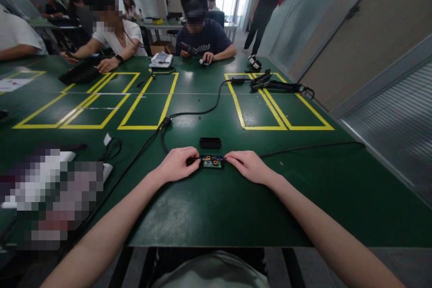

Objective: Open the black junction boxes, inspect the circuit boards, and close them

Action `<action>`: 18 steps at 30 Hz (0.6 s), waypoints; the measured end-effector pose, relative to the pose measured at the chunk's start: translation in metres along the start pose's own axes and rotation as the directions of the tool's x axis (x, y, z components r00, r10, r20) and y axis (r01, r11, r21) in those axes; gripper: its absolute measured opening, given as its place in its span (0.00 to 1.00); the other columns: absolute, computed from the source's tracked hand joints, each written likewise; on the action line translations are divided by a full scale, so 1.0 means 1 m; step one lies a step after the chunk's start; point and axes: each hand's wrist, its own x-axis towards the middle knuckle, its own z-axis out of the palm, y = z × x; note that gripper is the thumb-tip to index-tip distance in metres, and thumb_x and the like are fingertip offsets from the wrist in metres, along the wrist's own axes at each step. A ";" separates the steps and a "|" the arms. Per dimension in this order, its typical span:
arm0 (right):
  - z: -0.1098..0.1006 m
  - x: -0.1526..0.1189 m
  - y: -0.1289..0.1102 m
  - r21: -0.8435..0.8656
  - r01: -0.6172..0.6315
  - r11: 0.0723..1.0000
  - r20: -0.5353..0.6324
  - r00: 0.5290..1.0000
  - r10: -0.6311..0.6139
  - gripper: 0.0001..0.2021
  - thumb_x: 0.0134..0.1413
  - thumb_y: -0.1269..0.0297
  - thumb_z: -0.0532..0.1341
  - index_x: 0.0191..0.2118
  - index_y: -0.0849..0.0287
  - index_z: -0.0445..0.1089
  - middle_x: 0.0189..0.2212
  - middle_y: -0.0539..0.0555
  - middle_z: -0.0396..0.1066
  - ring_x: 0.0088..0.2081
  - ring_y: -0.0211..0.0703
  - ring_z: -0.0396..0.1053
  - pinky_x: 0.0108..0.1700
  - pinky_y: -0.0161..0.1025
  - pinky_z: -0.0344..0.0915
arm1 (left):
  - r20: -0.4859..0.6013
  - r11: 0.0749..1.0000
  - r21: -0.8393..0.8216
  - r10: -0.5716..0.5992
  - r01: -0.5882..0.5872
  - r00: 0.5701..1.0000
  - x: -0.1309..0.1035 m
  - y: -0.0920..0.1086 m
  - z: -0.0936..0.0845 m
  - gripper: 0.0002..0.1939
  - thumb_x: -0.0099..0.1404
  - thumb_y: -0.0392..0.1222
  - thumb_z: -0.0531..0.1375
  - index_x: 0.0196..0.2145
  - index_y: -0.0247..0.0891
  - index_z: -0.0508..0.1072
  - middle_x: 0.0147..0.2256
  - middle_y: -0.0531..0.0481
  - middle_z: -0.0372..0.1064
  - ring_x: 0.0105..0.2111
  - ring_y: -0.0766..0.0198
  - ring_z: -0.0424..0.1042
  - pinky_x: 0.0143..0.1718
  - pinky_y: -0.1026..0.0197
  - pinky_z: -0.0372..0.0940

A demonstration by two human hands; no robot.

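An opened power adapter lies on the green table in front of me, its circuit board showing copper-coloured coils inside a black case. My left hand is closed around the black cable end at the adapter's left side. On the right side, the fingers of my right hand pinch the other black cable close to the case; the exact grip point is partly hidden. Just beyond the board rests a black case cover, separate from the case, its hollow side facing up.
A black cord with a plug runs across the green table. Two blurred flat devices lie at the left. Beyond the yellow tape, black tool-like gear sits at right. Across the table, a person handles small parts; others sit nearby.
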 end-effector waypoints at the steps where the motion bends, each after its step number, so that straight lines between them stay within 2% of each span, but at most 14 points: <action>1: 0.001 0.000 0.001 0.000 0.008 1.000 -0.007 1.000 -0.008 0.17 0.73 0.59 0.52 0.45 0.56 0.78 0.41 0.56 0.81 0.40 0.47 0.79 0.43 0.40 0.71 | 0.000 1.000 0.001 0.001 -0.001 1.000 0.000 0.000 0.000 0.06 0.67 0.40 0.57 0.33 0.38 0.72 0.28 0.53 0.70 0.27 0.65 0.70 0.31 0.65 0.61; 6: 0.003 0.000 0.002 0.001 0.023 1.000 -0.043 0.999 -0.023 0.16 0.73 0.59 0.52 0.45 0.55 0.78 0.42 0.56 0.81 0.41 0.47 0.79 0.44 0.41 0.71 | 0.006 1.000 0.003 0.005 -0.005 1.000 -0.001 0.000 -0.001 0.05 0.66 0.39 0.57 0.33 0.38 0.72 0.28 0.53 0.70 0.26 0.66 0.68 0.30 0.65 0.60; 11: 0.001 0.000 -0.003 -0.015 0.034 0.999 -0.046 0.998 -0.034 0.17 0.74 0.57 0.52 0.42 0.56 0.77 0.36 0.54 0.79 0.34 0.43 0.75 0.38 0.38 0.67 | 0.024 1.000 0.003 0.003 -0.003 1.000 -0.001 -0.001 -0.002 0.05 0.64 0.38 0.58 0.33 0.38 0.73 0.29 0.53 0.72 0.26 0.66 0.69 0.30 0.65 0.61; 15: 0.003 0.002 -0.006 -0.092 0.052 0.994 -0.100 0.993 -0.061 0.20 0.75 0.59 0.50 0.34 0.58 0.75 0.30 0.54 0.75 0.33 0.42 0.71 0.37 0.39 0.62 | 0.016 0.999 0.034 -0.004 0.003 1.000 0.001 0.000 -0.002 0.11 0.71 0.40 0.54 0.32 0.39 0.74 0.28 0.53 0.72 0.27 0.65 0.70 0.31 0.64 0.61; 18: 0.006 0.004 -0.006 -0.129 0.087 0.988 -0.137 0.985 -0.104 0.19 0.74 0.61 0.52 0.33 0.59 0.75 0.29 0.54 0.74 0.34 0.44 0.69 0.38 0.41 0.60 | -0.010 0.998 0.061 -0.003 0.004 1.000 0.002 0.001 -0.001 0.14 0.73 0.42 0.54 0.32 0.39 0.75 0.29 0.52 0.72 0.28 0.64 0.71 0.32 0.64 0.62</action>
